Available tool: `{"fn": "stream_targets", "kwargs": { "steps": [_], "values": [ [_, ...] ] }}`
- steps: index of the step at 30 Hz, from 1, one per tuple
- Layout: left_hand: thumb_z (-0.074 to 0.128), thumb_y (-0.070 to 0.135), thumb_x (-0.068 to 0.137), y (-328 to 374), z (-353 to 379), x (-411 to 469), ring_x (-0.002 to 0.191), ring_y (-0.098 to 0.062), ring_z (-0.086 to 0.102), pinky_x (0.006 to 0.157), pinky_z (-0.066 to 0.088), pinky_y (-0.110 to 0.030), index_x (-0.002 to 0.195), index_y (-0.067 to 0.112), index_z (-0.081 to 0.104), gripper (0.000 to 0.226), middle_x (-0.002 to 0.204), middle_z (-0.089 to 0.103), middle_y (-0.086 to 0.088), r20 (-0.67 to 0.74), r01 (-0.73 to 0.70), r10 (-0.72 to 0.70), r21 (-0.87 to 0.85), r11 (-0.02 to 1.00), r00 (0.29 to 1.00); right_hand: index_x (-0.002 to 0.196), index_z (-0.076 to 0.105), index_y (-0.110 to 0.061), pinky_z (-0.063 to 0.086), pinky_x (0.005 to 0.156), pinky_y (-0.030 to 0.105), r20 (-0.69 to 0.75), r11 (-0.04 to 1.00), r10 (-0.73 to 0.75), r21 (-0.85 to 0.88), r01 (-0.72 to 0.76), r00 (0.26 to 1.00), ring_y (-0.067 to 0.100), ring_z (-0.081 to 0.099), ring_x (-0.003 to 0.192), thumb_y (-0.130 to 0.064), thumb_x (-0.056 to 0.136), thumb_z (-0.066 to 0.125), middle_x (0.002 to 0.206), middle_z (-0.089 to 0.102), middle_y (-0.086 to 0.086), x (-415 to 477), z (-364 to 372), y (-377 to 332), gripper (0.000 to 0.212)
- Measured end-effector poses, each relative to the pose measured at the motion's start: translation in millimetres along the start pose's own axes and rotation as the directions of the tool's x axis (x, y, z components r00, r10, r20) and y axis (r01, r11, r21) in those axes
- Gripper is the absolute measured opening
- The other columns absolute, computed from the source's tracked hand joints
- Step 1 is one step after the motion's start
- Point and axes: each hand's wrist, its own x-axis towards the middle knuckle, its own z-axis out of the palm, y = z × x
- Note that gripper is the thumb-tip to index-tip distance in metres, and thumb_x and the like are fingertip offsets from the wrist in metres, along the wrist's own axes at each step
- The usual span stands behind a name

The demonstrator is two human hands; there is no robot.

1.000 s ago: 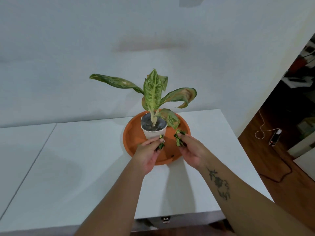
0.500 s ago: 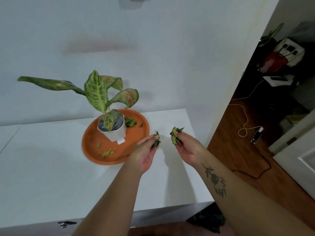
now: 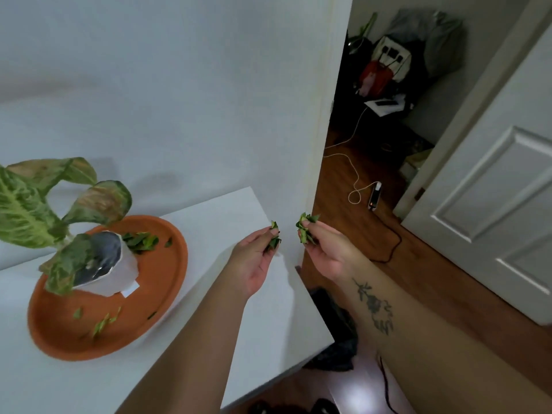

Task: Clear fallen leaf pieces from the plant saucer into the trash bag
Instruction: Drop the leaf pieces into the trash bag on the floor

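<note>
An orange plant saucer (image 3: 167, 282) sits on the white table at the left, holding a white pot (image 3: 119, 273) with a leafy plant (image 3: 27, 210). Several green leaf pieces (image 3: 140, 242) lie in the saucer behind the pot and near its front. My left hand (image 3: 254, 258) pinches a small bunch of leaf pieces (image 3: 274, 240) over the table's right end. My right hand (image 3: 327, 252) holds another bunch of leaf pieces (image 3: 304, 231) just past the table's corner. A dark trash bag (image 3: 337, 333) lies on the floor below the table edge, between my forearms.
The white table (image 3: 227, 216) ends at its right edge near my hands. Beyond it is a wooden floor (image 3: 352, 180) with a white cable and a small device (image 3: 375, 195). A white door (image 3: 490, 186) stands at the right; clutter fills the room behind.
Both hands have lifted away from the saucer with leaf pieces and moved right, past the table's right end. The view has swung right, so the plant now sits at the far left.
</note>
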Motion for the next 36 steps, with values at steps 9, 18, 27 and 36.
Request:
{"fn": "stream_targets", "kwargs": {
  "steps": [9, 18, 27, 36],
  "values": [
    [0.074, 0.002, 0.082, -36.6, 57.9, 21.1, 0.076, -0.008, 0.072, 0.071, 0.057, -0.017, 0.103, 0.0, 0.069, 0.022, 0.085, 0.075, -0.006, 0.03, 0.028, -0.029, 0.01, 1.0, 0.999, 0.091, 0.069, -0.001, 0.058, 0.071, 0.02, -0.063, 1.0, -0.011, -0.018, 0.01, 0.998, 0.013, 0.066, 0.072, 0.0, 0.086, 0.066, 0.076, 0.074, 0.008, 6.9, -45.8, -45.7, 0.007],
    [0.07, -0.003, 0.084, -96.9, 118.7, 41.9, 0.073, -0.01, 0.072, 0.068, 0.057, -0.017, 0.096, 0.0, 0.069, 0.012, 0.079, 0.076, -0.007, -0.119, -0.047, 0.029, -0.144, 0.988, 0.992, 0.096, 0.065, 0.001, 0.057, 0.058, 0.019, 0.014, 0.99, 0.089, -0.113, -0.087, 0.996, 0.01, 0.07, 0.061, 0.002, 0.089, 0.061, 0.069, 0.074, 0.006, 39.8, -97.5, -98.8, 0.008],
    [0.065, -0.006, 0.087, -161.6, 125.5, 69.1, 0.065, -0.008, 0.072, 0.06, 0.056, -0.015, 0.086, 0.0, 0.067, 0.006, 0.066, 0.074, -0.004, -0.302, -0.061, -0.017, -0.247, 0.967, 0.953, 0.097, 0.065, -0.002, 0.054, 0.058, 0.014, -0.071, 0.958, 0.173, -0.218, -0.184, 0.982, 0.008, 0.065, 0.064, 0.0, 0.09, 0.061, 0.077, 0.069, 0.006, 82.1, -158.3, -93.5, 0.009],
    [0.063, -0.003, 0.089, -273.2, 61.3, 118.3, 0.087, -0.018, 0.07, 0.078, 0.059, -0.021, 0.115, -0.01, 0.062, 0.026, 0.1, 0.069, -0.018, -0.478, 0.033, -0.169, -0.28, 0.959, 0.862, 0.085, 0.066, -0.005, 0.057, 0.073, 0.021, -0.141, 0.872, 0.357, -0.304, -0.384, 0.923, 0.012, 0.067, 0.071, -0.002, 0.094, 0.055, 0.071, 0.073, 0.004, 135.3, -248.2, -5.8, 0.014]
  ]
}}
